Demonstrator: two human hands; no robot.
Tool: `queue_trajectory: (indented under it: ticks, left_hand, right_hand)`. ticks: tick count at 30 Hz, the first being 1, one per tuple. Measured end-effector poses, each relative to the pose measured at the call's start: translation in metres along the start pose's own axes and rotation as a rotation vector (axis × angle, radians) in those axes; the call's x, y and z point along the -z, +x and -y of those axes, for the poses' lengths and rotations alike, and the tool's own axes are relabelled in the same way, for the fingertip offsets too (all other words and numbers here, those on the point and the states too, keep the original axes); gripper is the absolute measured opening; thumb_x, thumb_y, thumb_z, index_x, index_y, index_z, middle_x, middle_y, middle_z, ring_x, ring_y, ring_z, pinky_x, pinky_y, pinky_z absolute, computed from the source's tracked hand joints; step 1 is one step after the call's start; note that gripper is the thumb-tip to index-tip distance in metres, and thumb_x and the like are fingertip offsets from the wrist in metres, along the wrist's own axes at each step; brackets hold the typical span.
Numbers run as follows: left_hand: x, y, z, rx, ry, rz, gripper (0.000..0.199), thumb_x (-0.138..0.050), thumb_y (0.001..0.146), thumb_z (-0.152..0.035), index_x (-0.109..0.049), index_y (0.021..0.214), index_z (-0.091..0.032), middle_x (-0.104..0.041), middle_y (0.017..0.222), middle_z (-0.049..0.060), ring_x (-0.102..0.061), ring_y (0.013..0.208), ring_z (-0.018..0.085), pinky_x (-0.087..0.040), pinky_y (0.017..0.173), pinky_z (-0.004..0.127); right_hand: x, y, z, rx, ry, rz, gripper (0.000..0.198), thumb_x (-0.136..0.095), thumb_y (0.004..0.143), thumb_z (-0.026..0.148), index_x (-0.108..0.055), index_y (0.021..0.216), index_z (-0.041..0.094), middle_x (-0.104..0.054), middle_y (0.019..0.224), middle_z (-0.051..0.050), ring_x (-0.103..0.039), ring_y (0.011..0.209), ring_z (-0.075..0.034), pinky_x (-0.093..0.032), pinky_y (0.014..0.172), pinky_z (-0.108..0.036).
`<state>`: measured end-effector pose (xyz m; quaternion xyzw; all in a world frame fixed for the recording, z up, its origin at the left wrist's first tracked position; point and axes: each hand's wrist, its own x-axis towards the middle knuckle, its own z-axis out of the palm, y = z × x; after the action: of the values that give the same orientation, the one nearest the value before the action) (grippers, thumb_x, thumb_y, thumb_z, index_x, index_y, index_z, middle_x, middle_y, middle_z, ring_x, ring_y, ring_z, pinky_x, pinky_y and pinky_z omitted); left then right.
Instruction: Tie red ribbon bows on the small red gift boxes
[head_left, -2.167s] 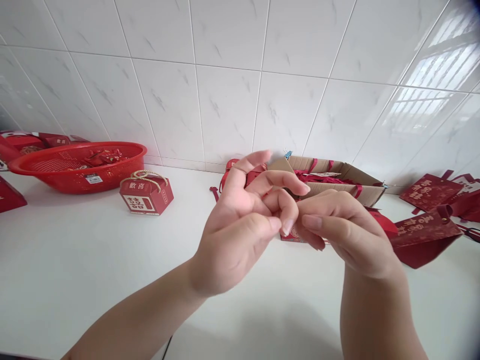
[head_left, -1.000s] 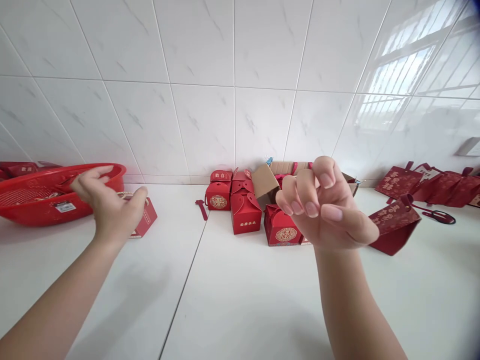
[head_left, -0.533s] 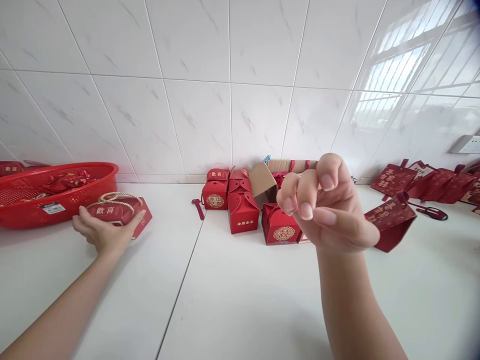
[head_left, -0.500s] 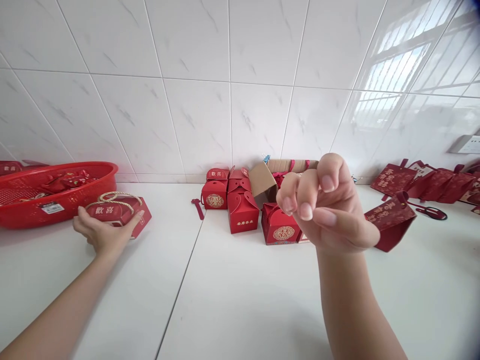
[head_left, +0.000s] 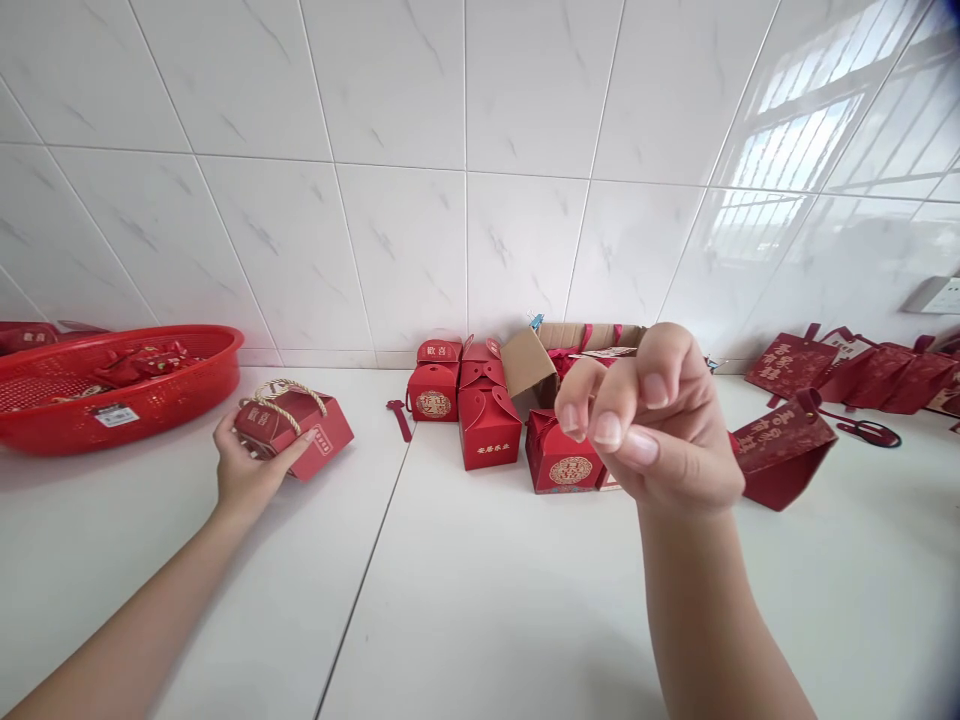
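Observation:
My left hand [head_left: 255, 470] grips a red gift box [head_left: 326, 438] printed with light characters. The box has a twisted cream rope handle [head_left: 277, 400] on top and is tilted, its end face turned to the right. My right hand [head_left: 660, 430] is raised close to the camera, fingers curled and thumb tip against the fingertips; nothing shows between them. Behind that hand, partly covered, are a red box with a round gold emblem [head_left: 570, 470] and a folded dark red bag [head_left: 787, 450].
A red plastic basket [head_left: 187, 375] with red items stands at the left. Several red boxes, among them one with gold writing [head_left: 491, 435], sit by an open cardboard box [head_left: 529, 362]. Scissors [head_left: 870, 432] and dark red bags [head_left: 791, 362] lie at the right, near the tiled wall [head_left: 397, 250].
My left hand has moved the gift box rightward, away from the basket, and turned it somewhat. My right hand stays in about the same place, its thumb and fingertips now closer together.

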<state>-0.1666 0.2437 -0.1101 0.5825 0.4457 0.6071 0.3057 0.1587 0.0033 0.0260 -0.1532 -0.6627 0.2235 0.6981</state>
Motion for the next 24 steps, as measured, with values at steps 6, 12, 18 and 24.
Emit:
queue_trajectory:
  ticks: [6, 12, 18, 24]
  left_hand:
    - [-0.037, -0.032, -0.046, -0.124, -0.196, 0.211, 0.086, -0.086, 0.052, -0.020, -0.043, 0.124, -0.040, -0.049, 0.120, -0.002, -0.049, 0.108, 0.028, -0.046, 0.079, 0.041]
    - [-0.084, -0.049, -0.105, -0.407, -0.296, 0.453, 0.084, -0.081, 0.061, -0.029, -0.038, 0.133, -0.032, -0.048, 0.128, 0.002, -0.049, 0.113, 0.028, -0.046, 0.088, 0.039]
    - [-0.123, -0.074, -0.153, -0.756, -0.321, 0.633, 0.104, -0.086, 0.048, -0.021, -0.031, 0.136, -0.032, -0.038, 0.137, 0.009, -0.043, 0.122, 0.033, -0.048, 0.092, 0.044]
    - [-0.138, -0.105, -0.170, -0.799, -0.429, 0.691, 0.104, -0.086, 0.046, -0.025, -0.031, 0.134, -0.034, -0.035, 0.137, 0.010, -0.042, 0.122, 0.036, -0.047, 0.091, 0.047]
  right_hand:
    - [0.002, -0.001, 0.001, -0.001, -0.008, -0.017, 0.031, -0.073, 0.074, 0.024, -0.042, 0.072, 0.027, -0.059, 0.059, 0.005, -0.057, 0.056, -0.017, -0.050, 0.054, -0.035]
    - [0.004, -0.002, 0.002, -0.003, -0.013, -0.008, 0.028, -0.073, 0.074, 0.023, -0.044, 0.074, 0.027, -0.061, 0.062, 0.005, -0.057, 0.058, -0.017, -0.051, 0.056, -0.035]
    - [0.017, 0.001, 0.010, 0.004, -0.008, -0.124, 0.021, -0.068, 0.075, 0.017, -0.050, 0.075, 0.026, -0.061, 0.068, 0.003, -0.056, 0.064, -0.016, -0.048, 0.057, -0.031]
    - [0.039, 0.001, 0.023, -0.073, -0.031, -0.322, 0.019, -0.058, 0.069, 0.005, -0.055, 0.071, 0.024, -0.056, 0.072, 0.000, -0.053, 0.069, -0.014, -0.044, 0.057, -0.028]
